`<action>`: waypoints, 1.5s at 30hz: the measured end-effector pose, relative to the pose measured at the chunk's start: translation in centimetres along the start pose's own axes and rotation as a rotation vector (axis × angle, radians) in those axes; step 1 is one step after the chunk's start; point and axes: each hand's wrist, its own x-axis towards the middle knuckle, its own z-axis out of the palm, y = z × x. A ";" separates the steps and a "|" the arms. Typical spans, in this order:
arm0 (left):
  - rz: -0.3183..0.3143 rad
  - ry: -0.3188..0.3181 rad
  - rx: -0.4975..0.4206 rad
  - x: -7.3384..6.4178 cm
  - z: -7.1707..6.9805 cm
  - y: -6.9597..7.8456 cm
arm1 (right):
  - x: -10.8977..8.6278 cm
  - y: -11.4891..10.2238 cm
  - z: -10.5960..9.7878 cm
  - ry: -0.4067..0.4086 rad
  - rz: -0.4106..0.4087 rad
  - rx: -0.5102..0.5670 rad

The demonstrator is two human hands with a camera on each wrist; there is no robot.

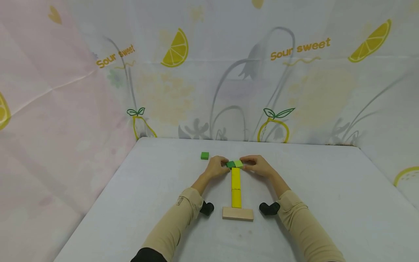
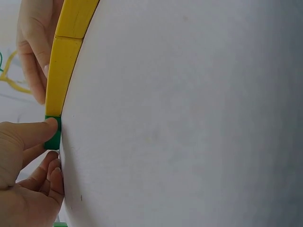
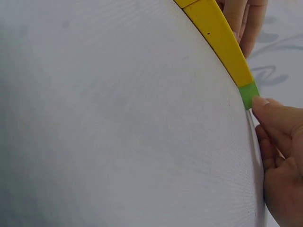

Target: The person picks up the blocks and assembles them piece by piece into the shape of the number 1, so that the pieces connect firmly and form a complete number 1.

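Note:
My left hand [image 1: 216, 166] pinches a dark green block [image 1: 230, 164] between thumb and fingertips. From the other side my right hand [image 1: 258, 165] grips a light green block [image 1: 238, 163]. The two green blocks are side by side, tilted, at the far end of a yellow block [image 1: 236, 178]. A second yellow block [image 1: 236, 198] lines up end to end with the first. Across its near end lies a plain wooden block [image 1: 238, 214]. In the left wrist view, the thumb presses on the dark green block [image 2: 53, 135]; the right wrist view shows the light green block [image 3: 248, 94] under the thumb.
Another green block [image 1: 204, 155] sits on the white table [image 1: 157, 189], beyond and left of the left hand. Black wrist-worn devices [image 1: 269, 209] show by both sleeves. Behind the table hangs a cloth [image 1: 222, 83] printed with lemons.

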 end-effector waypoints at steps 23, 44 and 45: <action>-0.004 0.013 -0.011 -0.1 -0.1 0.2 | 0.0 0.0 0.0 0.013 0.011 -0.006; -0.021 0.022 -0.051 -0.2 0.0 -0.2 | -0.1 0.1 0.0 0.011 -0.001 -0.016; -0.021 0.021 -0.054 -0.2 0.0 -0.3 | -0.1 0.0 0.0 0.011 -0.003 -0.016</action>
